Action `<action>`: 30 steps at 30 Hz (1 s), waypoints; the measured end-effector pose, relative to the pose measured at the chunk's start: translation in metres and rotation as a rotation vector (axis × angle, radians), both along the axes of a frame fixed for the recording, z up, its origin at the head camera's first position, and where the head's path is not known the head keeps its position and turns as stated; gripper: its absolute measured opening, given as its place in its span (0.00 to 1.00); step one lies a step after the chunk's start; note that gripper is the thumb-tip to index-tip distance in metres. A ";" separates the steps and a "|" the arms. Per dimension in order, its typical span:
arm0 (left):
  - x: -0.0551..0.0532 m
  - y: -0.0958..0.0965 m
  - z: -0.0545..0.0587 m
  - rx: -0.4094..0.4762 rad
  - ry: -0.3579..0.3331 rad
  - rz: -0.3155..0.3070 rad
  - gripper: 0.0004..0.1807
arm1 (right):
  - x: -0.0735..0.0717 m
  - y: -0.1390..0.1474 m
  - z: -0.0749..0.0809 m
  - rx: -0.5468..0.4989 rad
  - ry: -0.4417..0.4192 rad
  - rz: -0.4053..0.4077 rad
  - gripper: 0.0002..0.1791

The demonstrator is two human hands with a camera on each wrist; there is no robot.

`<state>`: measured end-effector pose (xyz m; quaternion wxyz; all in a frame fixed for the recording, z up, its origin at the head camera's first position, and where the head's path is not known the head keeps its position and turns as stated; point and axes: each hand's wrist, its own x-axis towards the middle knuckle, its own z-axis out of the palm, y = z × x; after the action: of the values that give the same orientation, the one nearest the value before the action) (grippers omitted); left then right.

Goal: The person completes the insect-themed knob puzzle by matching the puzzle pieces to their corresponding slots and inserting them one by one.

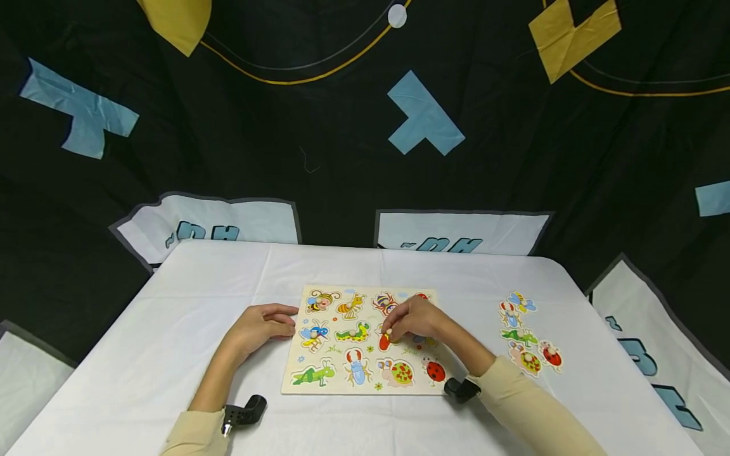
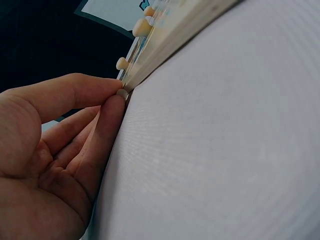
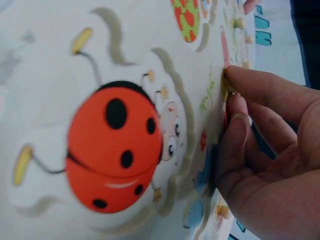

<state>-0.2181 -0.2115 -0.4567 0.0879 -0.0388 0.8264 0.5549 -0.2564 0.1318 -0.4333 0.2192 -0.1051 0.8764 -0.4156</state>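
Note:
A wooden insect puzzle board point(image 1: 339, 354) lies flat on the table. At its left edge is my left hand point(image 1: 256, 329), the fingertips and thumb touching the board's side; the left wrist view shows them close together there. Over the middle row, my right hand point(image 1: 419, 316) pinches a red insect puzzle piece point(image 1: 384, 342) between thumb and fingers; the hand hides part of it. Knobs stand on the caterpillar piece point(image 1: 353, 332) and the blue insect piece point(image 1: 314, 335). In the right wrist view, the ladybug recess point(image 3: 115, 150) has no piece in it.
Right of the board, several loose knobbed pieces lie on the white cloth: a winged insect point(image 1: 521, 302), a beetle point(image 1: 509, 314), a grasshopper point(image 1: 519, 337), a snail point(image 1: 526, 360) and a ladybug point(image 1: 550, 356). A dark curtain point(image 1: 336, 152) hangs behind the table point(image 1: 171, 316).

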 end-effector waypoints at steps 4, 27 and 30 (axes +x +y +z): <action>0.000 0.000 0.000 0.000 -0.001 0.002 0.27 | 0.000 0.001 -0.001 -0.008 -0.002 0.006 0.07; -0.002 0.000 -0.003 -0.031 0.000 0.009 0.26 | 0.001 -0.002 -0.003 0.015 0.031 -0.038 0.09; -0.002 0.000 -0.004 -0.030 0.001 0.008 0.26 | 0.001 -0.001 -0.003 0.009 0.024 -0.041 0.09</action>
<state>-0.2199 -0.2118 -0.4602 0.0849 -0.0432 0.8345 0.5427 -0.2550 0.1305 -0.4363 0.2004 -0.0914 0.8829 -0.4147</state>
